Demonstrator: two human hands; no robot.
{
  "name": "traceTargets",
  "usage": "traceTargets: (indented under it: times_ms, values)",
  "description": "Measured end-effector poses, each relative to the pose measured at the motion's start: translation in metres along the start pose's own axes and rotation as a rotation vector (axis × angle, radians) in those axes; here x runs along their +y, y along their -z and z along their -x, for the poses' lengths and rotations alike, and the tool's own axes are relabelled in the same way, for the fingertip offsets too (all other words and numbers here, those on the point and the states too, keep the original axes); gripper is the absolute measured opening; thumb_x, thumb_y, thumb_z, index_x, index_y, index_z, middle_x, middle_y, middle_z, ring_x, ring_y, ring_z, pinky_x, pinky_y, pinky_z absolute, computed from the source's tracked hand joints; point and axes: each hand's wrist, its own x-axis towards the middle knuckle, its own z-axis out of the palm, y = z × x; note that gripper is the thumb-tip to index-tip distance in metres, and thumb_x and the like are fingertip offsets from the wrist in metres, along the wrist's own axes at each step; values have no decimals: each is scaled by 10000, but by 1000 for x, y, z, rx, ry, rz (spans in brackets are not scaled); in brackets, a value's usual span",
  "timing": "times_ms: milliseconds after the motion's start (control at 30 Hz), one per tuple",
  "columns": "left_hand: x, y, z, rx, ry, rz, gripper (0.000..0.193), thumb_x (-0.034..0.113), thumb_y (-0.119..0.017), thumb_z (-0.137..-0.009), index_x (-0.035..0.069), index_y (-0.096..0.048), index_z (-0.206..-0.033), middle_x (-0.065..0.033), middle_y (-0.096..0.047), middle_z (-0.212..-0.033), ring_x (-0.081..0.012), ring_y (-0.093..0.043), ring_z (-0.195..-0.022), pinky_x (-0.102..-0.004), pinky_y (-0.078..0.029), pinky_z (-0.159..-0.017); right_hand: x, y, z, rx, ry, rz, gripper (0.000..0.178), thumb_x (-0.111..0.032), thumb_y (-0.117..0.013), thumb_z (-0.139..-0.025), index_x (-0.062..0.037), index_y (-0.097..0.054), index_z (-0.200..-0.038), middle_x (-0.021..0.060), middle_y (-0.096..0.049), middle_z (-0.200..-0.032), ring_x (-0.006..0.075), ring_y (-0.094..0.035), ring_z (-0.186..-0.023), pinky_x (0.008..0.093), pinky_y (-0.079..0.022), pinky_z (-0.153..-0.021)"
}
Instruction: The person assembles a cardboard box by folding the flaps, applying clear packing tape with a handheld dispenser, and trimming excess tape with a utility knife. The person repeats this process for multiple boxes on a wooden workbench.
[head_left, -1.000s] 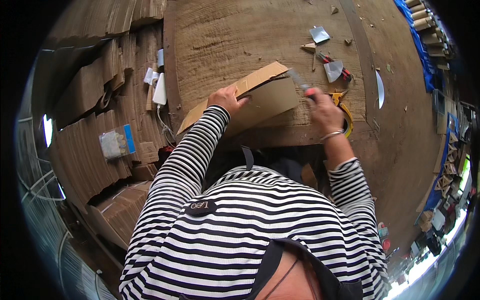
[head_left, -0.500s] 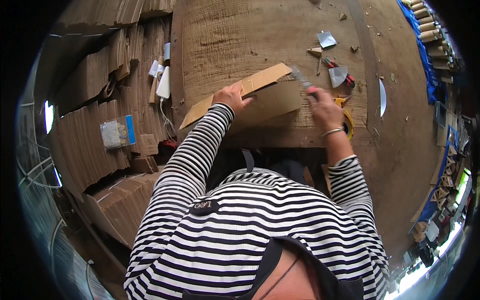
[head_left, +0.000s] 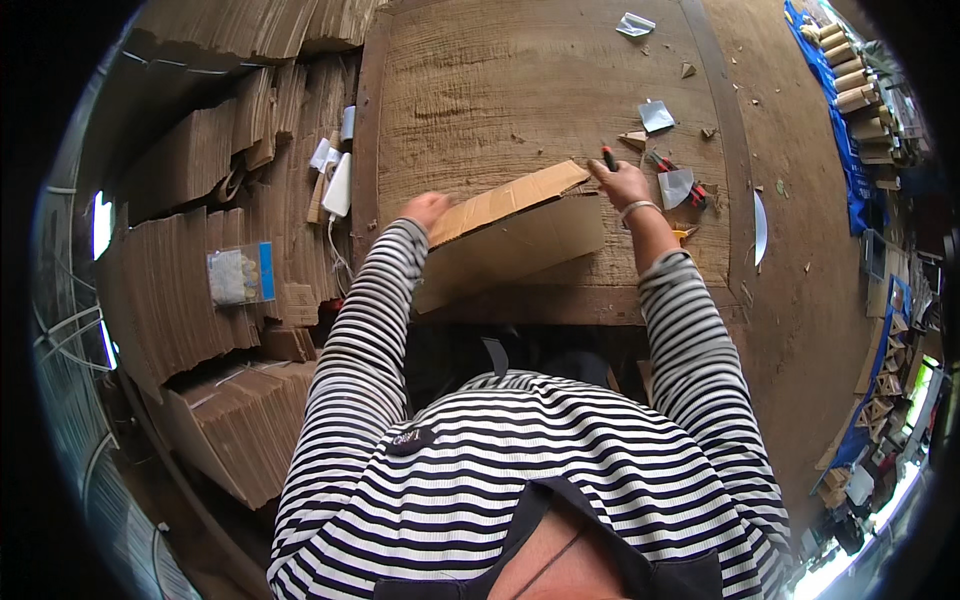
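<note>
The folded cardboard (head_left: 520,242) slants between your hands on the table (head_left: 480,80). Your left hand (head_left: 426,208) is at its left end, fingers too blurred to tell how closed. Your right hand (head_left: 622,185) curls around a red-and-black handle (head_left: 609,158) beside the cardboard's right end. Rightward, a pale sheet (head_left: 676,187) overlaps a red-handled tool (head_left: 698,195); your forearm (head_left: 652,234) partly hides a yellow object (head_left: 684,234).

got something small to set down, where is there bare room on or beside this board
Mostly bare: the wooden board beyond the cardboard piece, left of the white scraps; and, crumbs aside, the brown surface between the curved white strip and the blue sheet. Crowded: right of the right hand, where a red-and-black tool lies among scraps.
</note>
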Motion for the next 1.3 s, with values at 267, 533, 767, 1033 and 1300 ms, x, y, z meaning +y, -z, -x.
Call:
traceTargets:
  times_ms: [267,533,767,1033,1300]
  values:
    - [-106,-13,79,-135,749,186,789,622,-483,-844,-80,-548,-1201,-231,-593,-1174,-307,-562,-1082,-381,-400,-952,4,-36,9,-273,-70,-479,400,-307,-744,-714,34,-675,-910,50,-657,-771,128,-587,-657,287,-465,-608]
    - [-89,2,149,510,533,1253,834,444,-681,-823,-42,-297,-1381,-164,-474,-1314,-245,-507,-1137,-356,-416,-962,-5,-15,99,37,299,-631,234,-184,-686,-804,-28,-602,-957,22,-602,-774,98,-525,-705,251,-450,-675]
    - [-41,-41,139,740,512,621,901,490,-770,-715,-49,-369,-1316,-208,-464,-1271,-288,-479,-1157,-389,-382,-982,63,-55,85,267,261,-440,301,-152,-682,-822,-81,-601,-1103,120,-647,-967,238,-627,-884,335,-477,-793]
    - [24,-38,135,896,173,87,928,334,-812,-690,18,-284,-1384,-246,-347,-1364,-362,-359,-1253,-457,-311,-1046,72,-22,137,392,254,12,372,-317,-605,-863,-163,-501,-1185,133,-618,-1031,355,-614,-897,428,-505,-727]
    - [116,-26,34,-12,-110,-327,821,557,-646,-769,59,-381,-1366,-137,-418,-1398,-271,-401,-1287,-381,-328,-1067,25,-18,142,230,263,432,296,-244,-570,-850,-165,-506,-1127,103,-607,-887,327,-633,-749,449,-509,-595]
